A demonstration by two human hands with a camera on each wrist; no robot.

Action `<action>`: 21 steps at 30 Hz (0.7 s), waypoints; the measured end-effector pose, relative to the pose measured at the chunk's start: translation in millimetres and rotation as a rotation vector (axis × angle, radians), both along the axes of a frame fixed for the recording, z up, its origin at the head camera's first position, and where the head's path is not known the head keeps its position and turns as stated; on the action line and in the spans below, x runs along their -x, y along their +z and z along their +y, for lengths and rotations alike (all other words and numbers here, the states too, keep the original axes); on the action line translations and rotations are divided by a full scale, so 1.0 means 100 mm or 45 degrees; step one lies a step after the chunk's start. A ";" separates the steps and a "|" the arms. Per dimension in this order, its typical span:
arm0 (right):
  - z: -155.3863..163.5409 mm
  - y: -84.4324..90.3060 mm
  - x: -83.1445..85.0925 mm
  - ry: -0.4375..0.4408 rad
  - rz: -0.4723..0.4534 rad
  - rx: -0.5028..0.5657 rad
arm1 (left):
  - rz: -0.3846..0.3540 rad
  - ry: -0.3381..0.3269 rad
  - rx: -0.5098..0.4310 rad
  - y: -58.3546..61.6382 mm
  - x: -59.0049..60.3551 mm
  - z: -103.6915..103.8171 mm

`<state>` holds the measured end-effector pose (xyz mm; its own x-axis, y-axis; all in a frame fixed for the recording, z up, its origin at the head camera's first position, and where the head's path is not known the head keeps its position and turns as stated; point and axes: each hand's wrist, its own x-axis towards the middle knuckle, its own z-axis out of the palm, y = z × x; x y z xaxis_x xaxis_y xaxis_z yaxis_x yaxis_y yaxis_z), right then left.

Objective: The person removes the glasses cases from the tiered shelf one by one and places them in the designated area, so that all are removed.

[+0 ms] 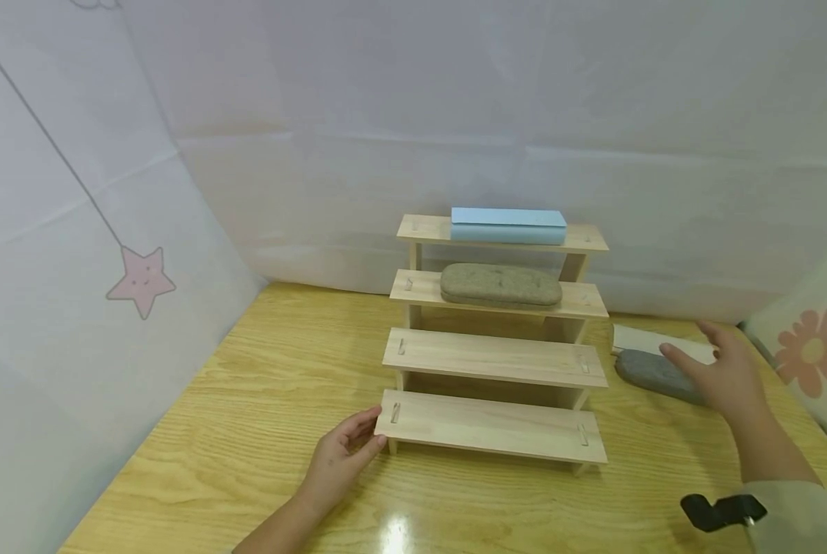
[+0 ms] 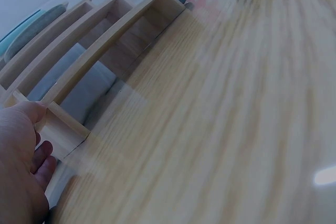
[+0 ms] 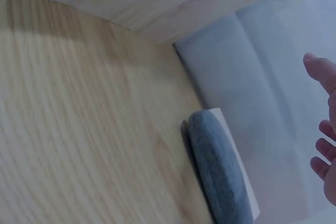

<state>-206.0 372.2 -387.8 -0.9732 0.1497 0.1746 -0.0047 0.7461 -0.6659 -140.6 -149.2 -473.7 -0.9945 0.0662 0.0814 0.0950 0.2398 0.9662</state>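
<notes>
Left hand (image 1: 340,455) lay low on the wooden table (image 1: 247,431), thumb and fingertips touching the left end of the bottom step of the stepped wooden rack (image 1: 492,350); fingers nearly straight, not curled round it. Right hand (image 1: 721,369) hovered over the grey case (image 1: 651,375), fingers spread and loose, holding nothing. Grey case was oblong, rounded, felt-like, lying on the table right of the rack, partly on a flat white box (image 1: 651,339). Rack was pale plain wood, four tiers. Second tier held an olive oval case (image 1: 501,286), fuzzy; top tier a light blue box (image 1: 508,225), flat-sided, smooth.
</notes>
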 end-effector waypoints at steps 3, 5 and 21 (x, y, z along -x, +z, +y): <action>-0.07 0.08 0.02 0.031 0.007 0.008 | -0.001 -0.004 -0.001 0.00 0.00 0.00; -0.11 0.13 0.04 0.041 0.003 0.010 | -0.003 -0.004 0.000 0.00 0.00 0.00; -0.49 0.47 0.14 0.184 0.035 0.087 | 0.008 0.007 -0.001 -0.01 0.01 0.00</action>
